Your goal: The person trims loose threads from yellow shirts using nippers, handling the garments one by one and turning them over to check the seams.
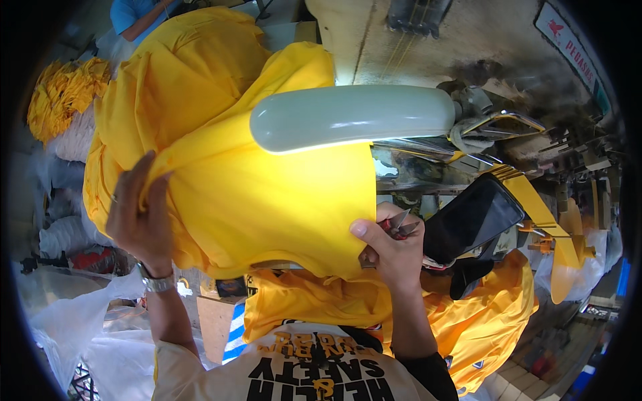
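Cloth (287, 200) is lying between a left hand (142, 217) and a right hand (396, 252), under a lamp (354, 117).
Snips (401, 230) are resting in the right hand, a phone (475, 217) is sitting to its right, and a fabric heap (187, 57) is lying behind, a co-worker (130, 19) beyond it.

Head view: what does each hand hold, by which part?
Left hand: yellow fabric, left-side fold. Right hand: fabric's lower-right edge, and snips, blades protruding.

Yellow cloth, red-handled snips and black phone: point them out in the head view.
Yellow cloth (294, 212): head view, on the middle of its flat spread panel.
Red-handled snips (400, 229): head view, where blades and handle meet.
Black phone (473, 217): head view, middle of its dark screen.
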Demonstrator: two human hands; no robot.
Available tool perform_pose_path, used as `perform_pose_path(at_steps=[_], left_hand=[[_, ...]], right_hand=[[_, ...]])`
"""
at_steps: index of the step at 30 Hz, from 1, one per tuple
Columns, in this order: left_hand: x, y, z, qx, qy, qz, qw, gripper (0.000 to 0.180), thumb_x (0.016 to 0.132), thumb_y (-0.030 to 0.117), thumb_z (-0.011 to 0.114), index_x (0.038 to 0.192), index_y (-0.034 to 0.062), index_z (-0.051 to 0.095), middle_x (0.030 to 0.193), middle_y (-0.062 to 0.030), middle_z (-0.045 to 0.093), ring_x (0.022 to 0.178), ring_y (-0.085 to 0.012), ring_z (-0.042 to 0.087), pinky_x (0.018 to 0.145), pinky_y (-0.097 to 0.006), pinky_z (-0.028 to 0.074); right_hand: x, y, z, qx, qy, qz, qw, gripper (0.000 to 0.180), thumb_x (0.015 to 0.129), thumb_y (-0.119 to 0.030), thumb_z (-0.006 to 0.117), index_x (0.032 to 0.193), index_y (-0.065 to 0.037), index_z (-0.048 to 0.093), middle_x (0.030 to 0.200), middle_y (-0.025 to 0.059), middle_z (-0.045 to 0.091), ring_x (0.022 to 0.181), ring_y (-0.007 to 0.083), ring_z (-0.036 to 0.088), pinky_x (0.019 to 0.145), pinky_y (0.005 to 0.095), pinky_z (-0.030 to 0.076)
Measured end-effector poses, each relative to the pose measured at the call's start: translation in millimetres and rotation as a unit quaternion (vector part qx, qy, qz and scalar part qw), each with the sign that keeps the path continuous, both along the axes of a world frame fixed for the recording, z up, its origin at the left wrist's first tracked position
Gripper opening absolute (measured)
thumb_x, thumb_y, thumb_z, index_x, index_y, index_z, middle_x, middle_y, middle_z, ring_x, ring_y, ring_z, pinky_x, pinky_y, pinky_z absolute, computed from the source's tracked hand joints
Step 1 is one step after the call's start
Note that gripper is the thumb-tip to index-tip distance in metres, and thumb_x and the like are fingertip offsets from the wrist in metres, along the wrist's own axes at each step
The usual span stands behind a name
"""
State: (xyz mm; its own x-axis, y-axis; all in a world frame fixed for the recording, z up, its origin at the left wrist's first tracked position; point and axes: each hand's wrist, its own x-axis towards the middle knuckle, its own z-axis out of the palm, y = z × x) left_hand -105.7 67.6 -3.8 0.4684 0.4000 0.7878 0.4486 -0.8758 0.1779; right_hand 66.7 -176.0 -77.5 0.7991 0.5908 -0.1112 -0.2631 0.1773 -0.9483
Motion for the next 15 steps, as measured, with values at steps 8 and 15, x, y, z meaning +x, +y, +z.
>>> perform_pose_path(at_steps=[8, 15], left_hand=[[38, 45, 38, 0.066, -0.001, -0.057, 0.996, 0.024, 0.083, 0.002, 0.071, 0.107, 0.0031, 0.072, 0.104, -0.0076, 0.073, 0.091, -0.0161, 0.069, 0.081, -0.027, 0.053], [89, 99, 52, 0.143, 0.001, -0.153, 0.978, 0.026, 0.079, 0.01, 0.076, 0.104, 0.0057, 0.072, 0.1, -0.007, 0.072, 0.082, -0.0183, 0.069, 0.073, -0.031, 0.053]], right_hand=[[-3, -1, 0, 0.004, 0.022, 0.001, 1.0, 0.012, 0.076, 0.002, 0.075, 0.078, -0.001, 0.064, 0.067, 0.0016, 0.062, 0.047, 0.0021, 0.047, 0.04, 0.0172, 0.034], [-3, 4, -1, 0.008, -0.031, -0.006, 0.999, 0.011, 0.077, 0.002, 0.075, 0.079, 0.0, 0.064, 0.07, -0.0001, 0.063, 0.051, 0.0001, 0.047, 0.043, 0.016, 0.034]])
